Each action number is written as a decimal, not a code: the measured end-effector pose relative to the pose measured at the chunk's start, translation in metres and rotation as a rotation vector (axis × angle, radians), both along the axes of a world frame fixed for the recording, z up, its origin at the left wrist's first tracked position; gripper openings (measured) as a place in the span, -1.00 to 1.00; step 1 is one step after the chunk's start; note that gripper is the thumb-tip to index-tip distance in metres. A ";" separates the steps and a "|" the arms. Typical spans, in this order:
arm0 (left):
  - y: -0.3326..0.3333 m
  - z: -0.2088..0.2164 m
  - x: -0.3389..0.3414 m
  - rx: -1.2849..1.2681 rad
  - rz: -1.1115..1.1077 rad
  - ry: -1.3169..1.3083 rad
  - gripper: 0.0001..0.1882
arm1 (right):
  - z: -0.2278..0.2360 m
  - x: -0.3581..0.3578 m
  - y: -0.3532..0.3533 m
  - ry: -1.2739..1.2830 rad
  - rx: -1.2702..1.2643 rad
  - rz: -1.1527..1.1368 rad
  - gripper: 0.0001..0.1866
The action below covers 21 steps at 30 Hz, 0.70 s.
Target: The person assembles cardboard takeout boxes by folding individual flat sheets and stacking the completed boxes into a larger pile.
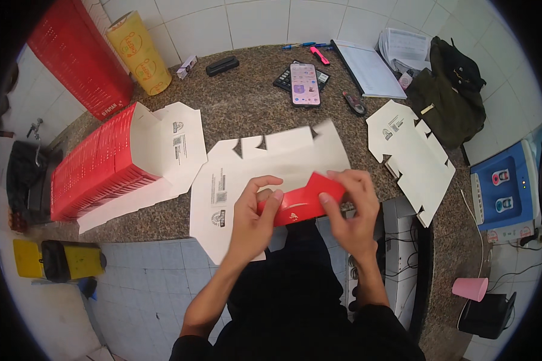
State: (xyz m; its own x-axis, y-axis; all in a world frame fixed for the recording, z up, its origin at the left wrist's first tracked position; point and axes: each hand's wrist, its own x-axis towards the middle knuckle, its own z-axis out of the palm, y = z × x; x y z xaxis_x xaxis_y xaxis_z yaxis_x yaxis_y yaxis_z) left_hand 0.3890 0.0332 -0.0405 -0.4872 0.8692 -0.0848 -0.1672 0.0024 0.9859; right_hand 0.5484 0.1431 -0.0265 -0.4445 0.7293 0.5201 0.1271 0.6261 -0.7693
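Note:
A flat white carton blank [283, 153] with notches along its far edge lies in front of me on the speckled stone counter. At its near edge a glossy red flap [298, 204] is bent up, showing the coloured side. My left hand [253, 213] pinches the flap's left end between thumb and fingers. Its right end, folded at an angle, is gripped by my right hand [352, 210], thumb on top. To the left lies a nested stack of red folded cartons [102, 168] with white insides. More flat white blanks [427, 162] lie on the right.
At the back are a phone [306, 84] on a black calculator, a pink highlighter [320, 55], a clipboard [370, 69] and a dark green bag [448, 99]. A tall red stack [81, 54] and yellow stack [140, 54] stand back left. A blue water dispenser [503, 186] stands right.

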 end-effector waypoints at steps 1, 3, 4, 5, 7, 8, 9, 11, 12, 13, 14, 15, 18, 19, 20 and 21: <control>0.008 0.001 0.013 0.143 0.156 0.095 -0.82 | -0.001 -0.003 -0.002 -0.002 -0.003 0.005 -0.62; 0.010 0.006 0.013 0.136 0.238 0.158 -0.83 | -0.003 -0.006 -0.004 -0.030 0.139 0.099 -0.63; 0.010 0.009 0.014 0.131 0.318 0.223 -0.85 | -0.004 -0.006 -0.004 -0.032 0.136 0.100 -0.63; 0.009 0.011 0.016 0.149 0.340 0.260 -0.86 | -0.005 -0.008 -0.004 -0.050 0.151 0.124 -0.64; 0.011 0.004 0.018 0.155 0.351 0.297 -0.86 | -0.008 -0.010 -0.006 -0.069 0.169 0.148 -0.65; 0.012 0.003 0.020 0.158 0.362 0.338 -0.86 | -0.010 -0.011 -0.008 -0.083 0.218 0.218 -0.65; 0.014 0.004 0.019 0.156 0.365 0.338 -0.86 | -0.011 -0.011 -0.009 -0.097 0.267 0.288 -0.65; 0.019 0.006 0.017 0.184 0.443 0.290 -0.86 | -0.009 -0.008 -0.009 -0.110 0.211 0.314 -0.69; 0.018 0.004 0.016 0.183 0.444 0.291 -0.86 | -0.010 -0.007 -0.008 -0.124 0.155 0.336 -0.72; 0.017 -0.001 0.014 0.192 0.437 0.369 -0.87 | -0.011 -0.007 -0.006 -0.123 0.154 0.338 -0.72; 0.014 -0.004 0.012 0.202 0.431 0.447 -0.89 | -0.012 -0.007 -0.004 -0.085 0.193 0.312 -0.65; 0.012 -0.009 0.012 0.202 0.433 0.449 -0.89 | -0.012 -0.007 -0.003 -0.046 0.233 0.287 -0.56; 0.007 -0.019 0.009 0.498 0.526 0.902 -0.85 | -0.027 -0.007 0.003 0.528 -0.367 0.001 -0.32; 0.004 -0.019 0.004 0.695 0.249 0.898 -0.81 | -0.022 0.000 0.013 0.553 -0.591 -0.013 -0.27; -0.003 -0.019 -0.001 0.872 -0.022 0.890 -0.78 | -0.014 0.003 0.024 0.572 -0.823 -0.009 -0.21; -0.008 -0.022 -0.002 0.832 -0.133 0.955 -0.73 | 0.000 0.003 0.027 0.604 -0.920 -0.036 -0.29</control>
State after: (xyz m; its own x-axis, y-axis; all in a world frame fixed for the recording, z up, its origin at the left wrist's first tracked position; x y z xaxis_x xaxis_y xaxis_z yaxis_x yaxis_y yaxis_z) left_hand 0.3868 0.0252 -0.0620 0.0411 0.5376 0.8422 0.5612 -0.7098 0.4258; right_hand 0.5513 0.1700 -0.0268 -0.2705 0.9571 -0.1042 -0.4204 -0.2148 -0.8816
